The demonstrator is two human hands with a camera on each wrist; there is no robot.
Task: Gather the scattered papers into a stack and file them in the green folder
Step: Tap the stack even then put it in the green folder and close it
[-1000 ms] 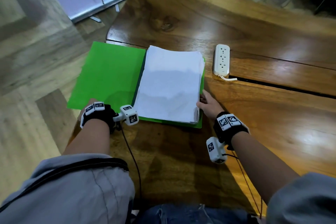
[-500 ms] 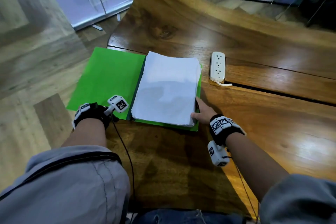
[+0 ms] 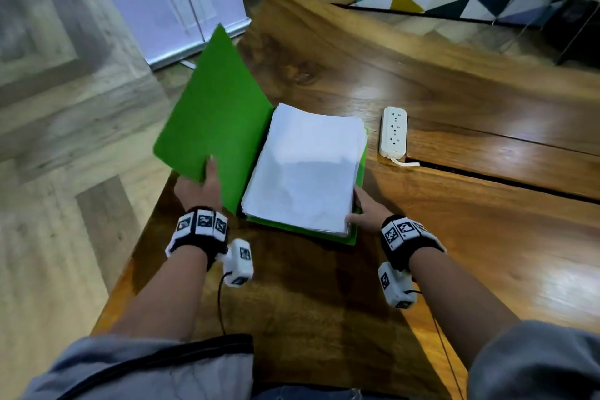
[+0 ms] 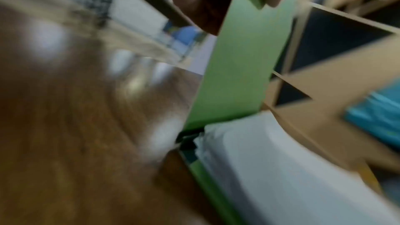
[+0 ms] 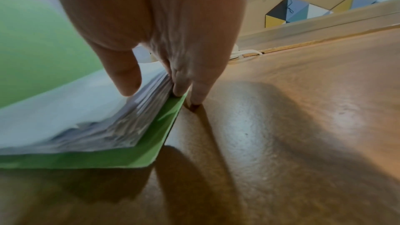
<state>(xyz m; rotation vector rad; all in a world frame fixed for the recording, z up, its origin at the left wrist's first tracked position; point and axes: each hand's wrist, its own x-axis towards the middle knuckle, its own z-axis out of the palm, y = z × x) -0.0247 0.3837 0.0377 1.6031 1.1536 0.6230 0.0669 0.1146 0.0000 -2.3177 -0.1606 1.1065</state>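
Observation:
A white paper stack (image 3: 308, 169) lies on the right half of the green folder (image 3: 354, 234) on the wooden table. The folder's left cover (image 3: 214, 114) is raised, tilted up over the table's left edge. My left hand (image 3: 203, 183) pinches that cover near its lower edge; the left wrist view shows the cover (image 4: 238, 67) between thumb and fingers, with the stack (image 4: 270, 168) below. My right hand (image 3: 363, 213) rests at the stack's near right corner. In the right wrist view its fingertips (image 5: 179, 90) touch the stack's edge (image 5: 138, 119) and the folder (image 5: 166, 119).
A white power strip (image 3: 393, 132) lies on the table just right of the folder, its cord trailing toward a seam in the tabletop. The table's left edge (image 3: 146, 237) runs under my left forearm, with wooden floor beyond. A white roll-up banner stands at the far left.
The left cover lay flat before; my left hand has taken its lower edge and lifted it upright. My right hand stayed at the stack's near right corner.

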